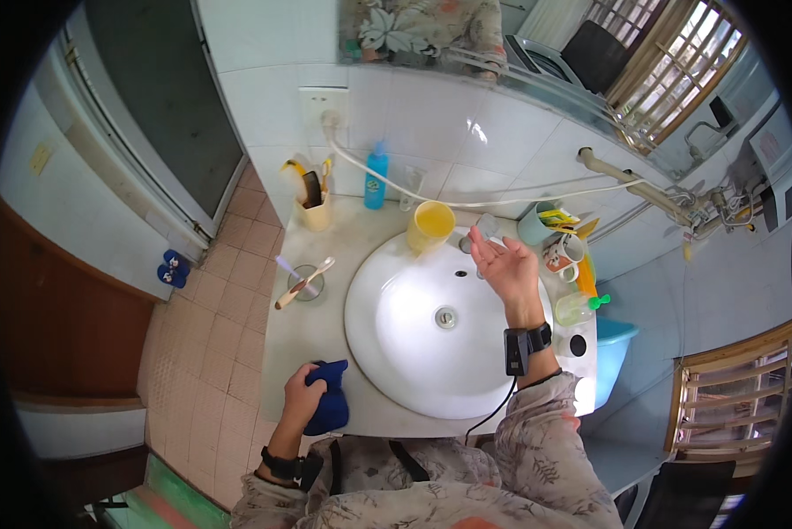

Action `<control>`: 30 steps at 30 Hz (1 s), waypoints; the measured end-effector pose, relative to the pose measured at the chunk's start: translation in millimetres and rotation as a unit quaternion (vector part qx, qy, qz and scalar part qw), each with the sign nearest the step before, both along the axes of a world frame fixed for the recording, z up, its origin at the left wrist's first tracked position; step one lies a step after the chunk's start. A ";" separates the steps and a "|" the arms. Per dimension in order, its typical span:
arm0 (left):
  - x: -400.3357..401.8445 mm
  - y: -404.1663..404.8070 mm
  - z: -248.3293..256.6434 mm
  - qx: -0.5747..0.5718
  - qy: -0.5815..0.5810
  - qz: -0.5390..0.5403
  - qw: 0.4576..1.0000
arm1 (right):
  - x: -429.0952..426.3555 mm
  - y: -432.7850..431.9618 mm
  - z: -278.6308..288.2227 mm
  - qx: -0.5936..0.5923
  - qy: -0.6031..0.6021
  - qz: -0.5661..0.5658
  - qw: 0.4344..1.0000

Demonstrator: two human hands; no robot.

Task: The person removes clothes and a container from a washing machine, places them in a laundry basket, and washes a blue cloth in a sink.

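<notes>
My left hand [301, 398] grips a folded dark blue cloth [328, 405] at the counter's front left edge. Over the back right of the white washbasin [396, 350], my right hand [507, 270] is palm up with fingers apart, holding nothing. It partly hides the faucet [487, 226]. A yellow plastic cup [434, 223] stands on the basin's back rim, left of that hand. The metal drain [445, 318] shows at the basin's bottom. Left of the basin, a toothbrush [305, 283] lies across a clear glass [312, 291] with a purple-handled item in it.
Along the back are a cream holder [314, 213] with combs, a blue bottle [375, 177] and a sagging white cable [462, 202]. At right stand a teal cup [535, 225], a patterned mug [563, 253] and a green-pump bottle [576, 309]. A mirror [422, 33] hangs above.
</notes>
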State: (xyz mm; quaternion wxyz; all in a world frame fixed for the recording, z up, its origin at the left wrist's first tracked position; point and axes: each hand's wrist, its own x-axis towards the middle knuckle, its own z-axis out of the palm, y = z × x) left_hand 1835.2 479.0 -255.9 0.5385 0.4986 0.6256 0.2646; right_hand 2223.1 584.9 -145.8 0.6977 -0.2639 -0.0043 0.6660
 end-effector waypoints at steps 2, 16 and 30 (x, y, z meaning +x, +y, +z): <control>20.0 10.6 30.1 -0.124 -0.153 0.026 0.980 | 11.3 -5.0 -0.7 0.015 0.021 0.003 1.000; 240.5 61.8 112.4 -0.149 -0.315 -0.216 0.912 | 32.1 -105.5 14.8 0.089 -0.694 0.181 0.691; 286.9 140.9 116.9 -0.149 -0.458 -0.038 0.876 | 47.6 10.6 9.5 0.144 -0.839 0.086 0.518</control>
